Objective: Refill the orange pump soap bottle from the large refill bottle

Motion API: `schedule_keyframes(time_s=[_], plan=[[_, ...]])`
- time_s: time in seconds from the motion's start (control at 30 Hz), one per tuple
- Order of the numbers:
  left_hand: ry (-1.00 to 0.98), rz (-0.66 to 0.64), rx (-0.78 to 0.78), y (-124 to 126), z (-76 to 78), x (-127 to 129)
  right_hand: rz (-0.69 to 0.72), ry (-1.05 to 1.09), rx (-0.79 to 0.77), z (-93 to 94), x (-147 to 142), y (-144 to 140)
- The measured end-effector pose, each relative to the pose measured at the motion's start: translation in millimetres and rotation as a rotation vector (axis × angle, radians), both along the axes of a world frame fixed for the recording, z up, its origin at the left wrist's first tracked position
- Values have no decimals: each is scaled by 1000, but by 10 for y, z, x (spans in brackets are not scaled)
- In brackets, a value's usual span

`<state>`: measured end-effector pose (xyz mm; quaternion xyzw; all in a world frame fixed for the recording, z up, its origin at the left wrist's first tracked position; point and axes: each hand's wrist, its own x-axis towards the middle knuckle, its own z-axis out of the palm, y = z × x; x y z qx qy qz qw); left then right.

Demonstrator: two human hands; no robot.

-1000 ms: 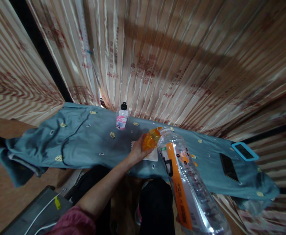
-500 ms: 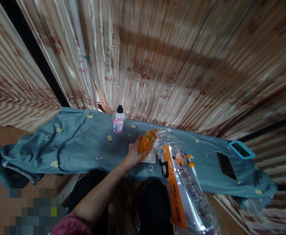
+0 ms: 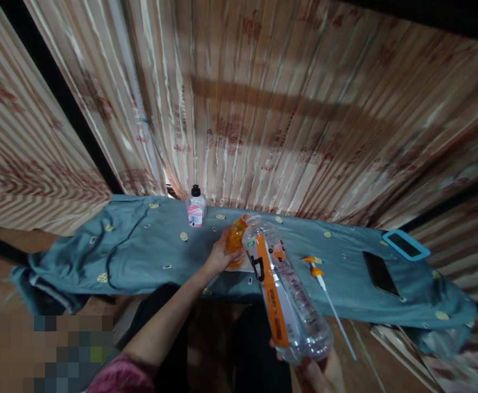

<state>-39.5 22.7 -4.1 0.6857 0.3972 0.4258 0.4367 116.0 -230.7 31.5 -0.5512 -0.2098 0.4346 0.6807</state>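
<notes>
Left hand: I see the left hand (image 3: 219,254) wrapped around the amber bottle (image 3: 235,236); its far-side fingers are hidden.
Right hand: The right hand (image 3: 318,374) grasps the large clear bottle (image 3: 284,295) near its base; the bottle obscures part of the grip, and the lower edge crops the wrist.
Bottle mouths: Side by side above the cloth (image 3: 141,251); I cannot tell whether they touch.
White sheet: The white sheet (image 3: 245,266) is mostly covered by the bottles.
Pump head: The pump head (image 3: 317,271) lies right of the clear bottle, tube overhanging the edge.
Lower-left corner: Pixelated; contents unreadable to me.
</notes>
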Motion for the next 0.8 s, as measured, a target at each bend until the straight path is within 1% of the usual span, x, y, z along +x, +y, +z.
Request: schedule_keyframes(time_s=[0.07,0.2,0.3,0.53,0.7,0.8], plan=[[-7,18,9,10,-4,10,-17,44,1,41,-14,63],[-8,58,13,21,-18,45,-1,146,-18,202,-77,143],[2,74,15,29,-30,63,6,154,-12,277,-94,147],[-12,89,32,31,-51,75,34,150,16,249,-69,134],[-19,80,30,19,-68,90,-3,160,21,241,-80,133],[-27,76,24,30,-100,100,13,159,19,244,-87,136]])
